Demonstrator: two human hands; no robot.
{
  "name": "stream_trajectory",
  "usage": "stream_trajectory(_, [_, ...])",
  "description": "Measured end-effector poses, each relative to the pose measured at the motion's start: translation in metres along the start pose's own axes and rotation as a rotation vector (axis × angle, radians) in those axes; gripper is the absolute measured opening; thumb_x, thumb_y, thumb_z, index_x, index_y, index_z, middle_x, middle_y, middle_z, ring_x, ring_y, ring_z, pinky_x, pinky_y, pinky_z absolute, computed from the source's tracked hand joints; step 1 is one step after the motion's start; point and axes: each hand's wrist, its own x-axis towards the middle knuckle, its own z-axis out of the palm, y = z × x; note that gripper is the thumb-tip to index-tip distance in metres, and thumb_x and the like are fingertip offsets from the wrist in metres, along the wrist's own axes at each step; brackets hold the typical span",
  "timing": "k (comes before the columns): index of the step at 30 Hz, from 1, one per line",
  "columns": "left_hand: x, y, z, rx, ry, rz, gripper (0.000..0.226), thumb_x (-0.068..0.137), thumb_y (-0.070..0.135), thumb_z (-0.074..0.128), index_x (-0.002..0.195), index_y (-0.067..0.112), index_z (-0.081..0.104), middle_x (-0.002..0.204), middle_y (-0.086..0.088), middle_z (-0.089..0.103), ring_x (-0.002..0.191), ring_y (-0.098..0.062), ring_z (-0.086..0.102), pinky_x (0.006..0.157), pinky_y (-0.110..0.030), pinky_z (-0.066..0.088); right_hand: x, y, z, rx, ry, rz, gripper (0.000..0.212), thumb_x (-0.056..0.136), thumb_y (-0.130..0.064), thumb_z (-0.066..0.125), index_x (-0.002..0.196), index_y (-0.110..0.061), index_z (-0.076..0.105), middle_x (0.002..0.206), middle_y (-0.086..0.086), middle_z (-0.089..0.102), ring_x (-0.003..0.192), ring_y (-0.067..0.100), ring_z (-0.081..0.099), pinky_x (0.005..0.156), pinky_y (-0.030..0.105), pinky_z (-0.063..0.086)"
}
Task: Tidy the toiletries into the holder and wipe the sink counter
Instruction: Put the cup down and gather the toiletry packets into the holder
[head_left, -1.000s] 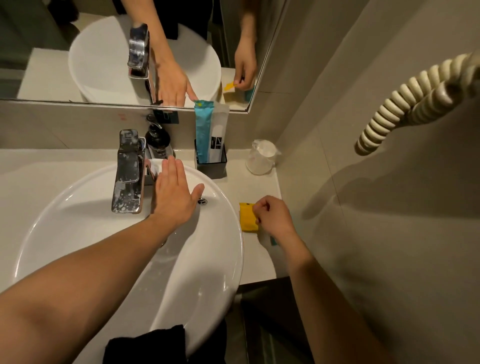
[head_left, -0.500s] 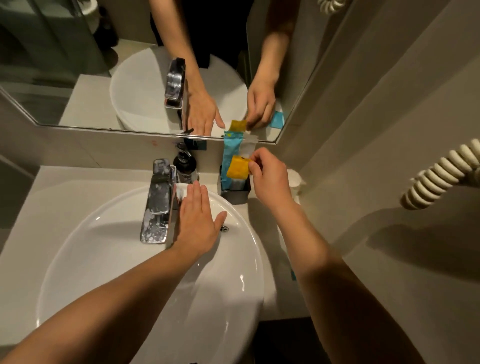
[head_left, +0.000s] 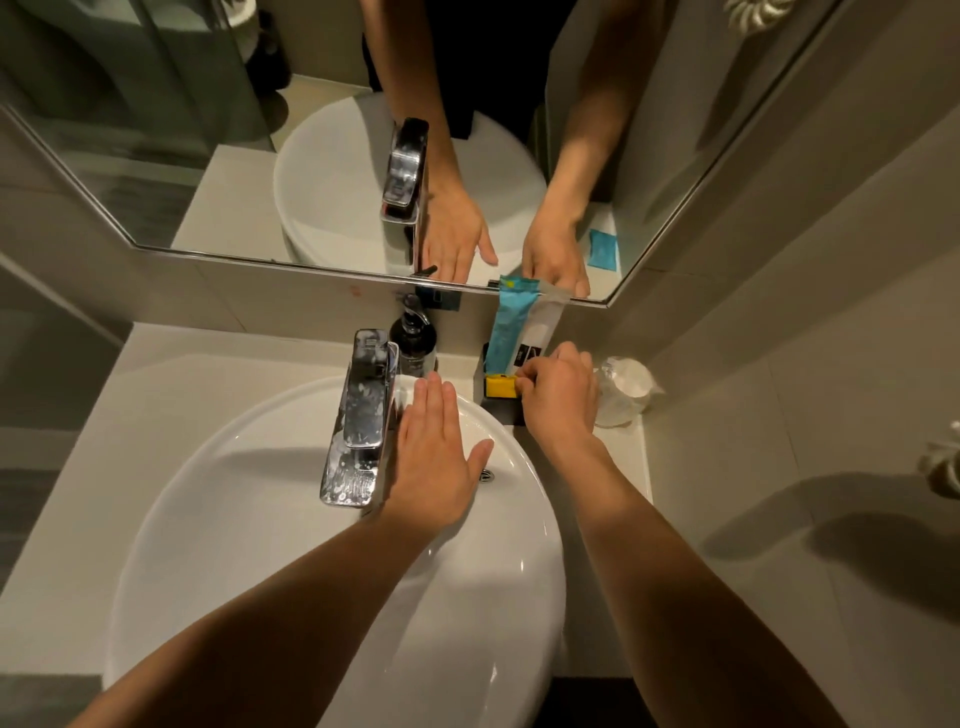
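Observation:
A small black holder (head_left: 500, 408) stands on the counter behind the white basin (head_left: 270, 519). A blue packet (head_left: 511, 332) and a white packet (head_left: 543, 332) stand upright in it. My right hand (head_left: 561, 395) pinches a small yellow packet (head_left: 500, 386) at the holder's front opening, partly inside it. My left hand (head_left: 436, 457) rests flat with fingers spread on the basin's back rim, just right of the chrome tap (head_left: 361, 415).
A black pump bottle (head_left: 414, 340) stands behind the tap. A wrapped clear cup (head_left: 623, 389) sits in the counter's right corner against the wall. The mirror (head_left: 311, 130) runs above the counter (head_left: 208, 374); it reflects a blue sachet.
My right hand lifted the yellow packet from the counter beside the basin, carried it up to the holder and lowered it into the holder's front. My left hand stayed on the rim.

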Motion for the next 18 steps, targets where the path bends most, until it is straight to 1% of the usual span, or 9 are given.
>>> stream_trajectory(3, [0.0, 0.0, 0.0, -0.002, -0.006, 0.007, 0.087, 0.102, 0.064, 0.019, 0.16, 0.009, -0.016, 0.17, -0.012, -0.02, 0.157, -0.028, -0.019, 0.129, -0.046, 0.0, 0.003, -0.001, 0.0, 0.012, -0.044, 0.028, 0.017, 0.094, -0.031, 0.07, 0.108, -0.025, 0.078, 0.11, 0.002, 0.055, 0.109, 0.023, 0.048, 0.09, 0.037, 0.043])
stream_trajectory(5, [0.0, -0.001, 0.0, -0.001, -0.012, 0.005, 0.087, 0.101, 0.065, 0.018, 0.16, 0.009, -0.016, 0.17, -0.011, -0.02, 0.157, -0.027, -0.019, 0.129, -0.047, 0.003, 0.007, -0.003, 0.001, 0.025, -0.068, 0.048, 0.019, 0.095, -0.03, 0.07, 0.111, -0.025, 0.078, 0.114, 0.004, 0.056, 0.112, 0.025, 0.049, 0.092, 0.038, 0.041])
stream_trajectory(10, [0.001, -0.001, 0.0, 0.013, -0.016, -0.01, 0.089, 0.1, 0.067, 0.017, 0.16, 0.011, -0.016, 0.17, -0.011, -0.02, 0.157, -0.028, -0.019, 0.129, -0.048, 0.005, 0.011, -0.005, 0.006, 0.063, -0.072, 0.09, 0.02, 0.095, -0.031, 0.07, 0.113, -0.026, 0.078, 0.114, 0.005, 0.06, 0.111, 0.025, 0.052, 0.094, 0.042, 0.048])
stream_trajectory(12, [0.001, -0.002, 0.0, 0.019, -0.015, -0.011, 0.089, 0.1, 0.067, 0.017, 0.16, 0.01, -0.015, 0.17, -0.011, -0.019, 0.157, -0.028, -0.018, 0.129, -0.048, 0.006, 0.008, -0.002, 0.009, 0.132, -0.058, 0.099, 0.022, 0.094, -0.031, 0.07, 0.114, -0.026, 0.078, 0.111, 0.003, 0.059, 0.11, 0.024, 0.053, 0.095, 0.043, 0.05])
stream_trajectory(14, [0.001, -0.001, -0.002, 0.011, -0.019, -0.009, 0.088, 0.101, 0.065, 0.019, 0.161, 0.009, -0.014, 0.17, -0.011, -0.018, 0.157, -0.028, -0.017, 0.129, -0.047, 0.005, 0.001, 0.004, 0.009, 0.257, -0.016, 0.106, 0.021, 0.094, -0.029, 0.071, 0.113, -0.025, 0.078, 0.105, 0.0, 0.057, 0.108, 0.023, 0.054, 0.094, 0.042, 0.051])
stream_trajectory(16, [0.0, 0.0, -0.004, 0.008, -0.027, -0.015, 0.088, 0.102, 0.064, 0.022, 0.161, 0.009, -0.012, 0.171, -0.011, -0.017, 0.157, -0.028, -0.017, 0.129, -0.047, 0.003, -0.01, 0.014, 0.004, 0.392, 0.035, 0.117, 0.018, 0.093, -0.026, 0.072, 0.11, -0.022, 0.079, 0.103, 0.0, 0.057, 0.106, 0.024, 0.057, 0.092, 0.038, 0.051])
stream_trajectory(18, [-0.001, 0.001, -0.007, 0.013, -0.028, -0.02, 0.088, 0.102, 0.064, 0.024, 0.161, 0.009, -0.013, 0.17, -0.011, -0.018, 0.157, -0.028, -0.017, 0.129, -0.045, -0.001, -0.024, 0.028, -0.002, 0.469, 0.067, 0.147, 0.017, 0.094, -0.023, 0.072, 0.108, -0.019, 0.08, 0.106, 0.004, 0.062, 0.103, 0.024, 0.059, 0.087, 0.032, 0.051])
